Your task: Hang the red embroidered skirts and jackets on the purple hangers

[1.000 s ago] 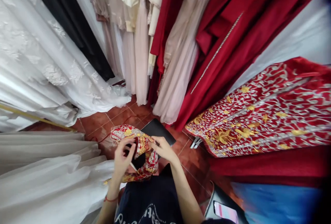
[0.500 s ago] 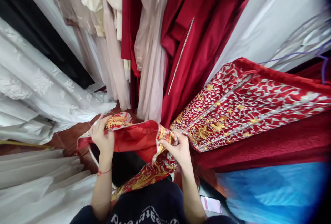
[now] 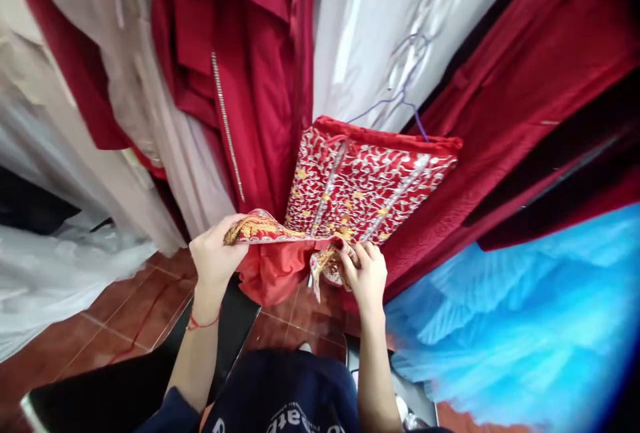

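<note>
Your left hand (image 3: pixel 216 256) and right hand (image 3: pixel 365 273) are both pinched tight on the red embroidered cloth (image 3: pixel 280 246), with the hanging embroidered dress (image 3: pixel 365 180) right at 12 o'clock.

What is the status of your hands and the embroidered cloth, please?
Left hand and right hand grip the red gold-embroidered cloth, spread between them. Hanging red embroidered garment close behind.

light: bright, even, soft shadows | blur: motion smear at edges | distortion: strong fisheye, dark corners
</note>
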### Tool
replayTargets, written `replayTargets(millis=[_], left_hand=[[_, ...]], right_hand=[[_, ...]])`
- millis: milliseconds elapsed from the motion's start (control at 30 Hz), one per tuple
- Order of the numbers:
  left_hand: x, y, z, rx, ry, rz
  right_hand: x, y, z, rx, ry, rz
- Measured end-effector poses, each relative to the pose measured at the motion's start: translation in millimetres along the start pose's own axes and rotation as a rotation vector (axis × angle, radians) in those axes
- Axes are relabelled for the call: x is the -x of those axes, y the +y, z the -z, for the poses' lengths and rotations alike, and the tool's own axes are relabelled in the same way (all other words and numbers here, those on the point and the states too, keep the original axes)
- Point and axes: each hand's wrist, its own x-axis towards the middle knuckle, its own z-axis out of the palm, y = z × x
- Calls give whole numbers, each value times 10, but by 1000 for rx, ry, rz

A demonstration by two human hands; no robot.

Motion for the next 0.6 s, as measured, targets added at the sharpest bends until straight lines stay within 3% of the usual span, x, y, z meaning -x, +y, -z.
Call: replayTargets(millis=[200,267,367,500,600], left_hand=[[36,412,-695,-77,-337,112],[32,488,-818,-85,-411,110],[3,481,-909,-71,-493,132],[-41,284,-940,-21,-502,199],[-136,108,-897,-38,-367,249]], right_hand=[[-34,561,27,55,26,-142],[-82,656,-8,57,58,-174],[-185,745,-99,114,49,-84],[-324,718,-320,146,-5,-23],[-490,519,-481,-9,-115,-20]])
